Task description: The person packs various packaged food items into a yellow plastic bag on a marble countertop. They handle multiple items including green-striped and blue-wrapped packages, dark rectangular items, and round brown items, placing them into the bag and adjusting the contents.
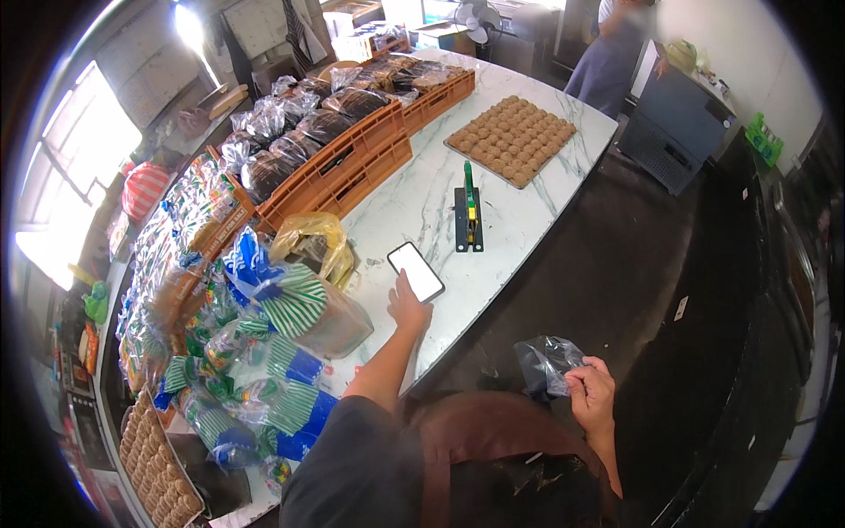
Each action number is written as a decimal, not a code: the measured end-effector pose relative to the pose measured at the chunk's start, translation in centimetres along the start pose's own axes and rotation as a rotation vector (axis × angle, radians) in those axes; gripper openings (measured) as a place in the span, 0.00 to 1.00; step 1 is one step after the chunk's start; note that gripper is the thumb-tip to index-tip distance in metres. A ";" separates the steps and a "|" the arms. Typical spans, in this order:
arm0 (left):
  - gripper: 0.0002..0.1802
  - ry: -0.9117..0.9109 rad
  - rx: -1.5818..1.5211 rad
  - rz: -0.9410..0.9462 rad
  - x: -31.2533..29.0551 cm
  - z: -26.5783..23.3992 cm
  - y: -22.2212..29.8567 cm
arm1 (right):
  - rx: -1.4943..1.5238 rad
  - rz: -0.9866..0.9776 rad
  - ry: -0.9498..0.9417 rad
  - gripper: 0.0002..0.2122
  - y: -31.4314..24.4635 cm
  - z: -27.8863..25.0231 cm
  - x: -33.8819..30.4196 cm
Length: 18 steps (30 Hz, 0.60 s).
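My left hand reaches over the marble-patterned table, its index finger stretched onto the lit white screen of a smartphone. The other fingers are apart and hold nothing. Off the table's front edge, my right hand is closed on the rim of a clear plastic bag, which hangs empty-looking and crumpled. Beyond the phone stands a bag-neck tape sealer with a black base and a green and yellow upright part. Farther back lies a tray of small round brown buns.
Orange crates of bagged dark bread line the table's left side. Bread bags with green stripes and a yellow plastic bag crowd near my left arm. Another bun tray sits at lower left. A person stands past the far end.
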<state>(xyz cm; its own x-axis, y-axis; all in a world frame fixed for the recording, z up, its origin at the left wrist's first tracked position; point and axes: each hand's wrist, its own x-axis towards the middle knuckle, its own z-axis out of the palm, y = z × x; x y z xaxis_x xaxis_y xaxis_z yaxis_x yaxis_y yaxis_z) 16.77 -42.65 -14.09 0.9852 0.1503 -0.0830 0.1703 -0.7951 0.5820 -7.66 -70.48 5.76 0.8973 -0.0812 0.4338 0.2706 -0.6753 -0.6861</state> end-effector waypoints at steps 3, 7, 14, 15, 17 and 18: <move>0.51 0.116 -0.132 0.114 -1.7 0.2 1.4 | -0.005 -0.017 -0.006 0.03 -0.1 0.1 -0.5; 0.21 -0.151 -0.630 0.502 -8.1 -2.3 6.3 | 0.014 -0.047 -0.057 0.01 0.3 1.0 -0.1; 0.20 -0.399 -0.473 1.247 -15.8 -14.1 14.0 | 0.069 -0.264 -0.115 0.03 -0.7 3.2 3.7; 0.20 -0.370 -0.415 1.147 -16.1 -15.2 14.3 | 0.122 -0.262 -0.121 0.03 -1.2 3.4 4.5; 0.16 -0.402 -0.250 1.019 -16.1 -16.8 14.4 | 0.198 -0.265 -0.156 0.04 -2.0 3.3 5.8; 0.13 -0.450 -0.167 1.006 -16.2 -17.5 14.1 | 0.230 -0.282 -0.178 0.05 -2.5 3.5 6.4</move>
<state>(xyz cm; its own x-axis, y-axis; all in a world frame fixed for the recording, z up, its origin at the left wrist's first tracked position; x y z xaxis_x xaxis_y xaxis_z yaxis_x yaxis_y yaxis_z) 2.87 -46.00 9.66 0.5964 -0.7715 0.2217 -0.6816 -0.3409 0.6475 -1.36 -66.76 8.20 0.8174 0.2255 0.5301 0.5679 -0.4695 -0.6760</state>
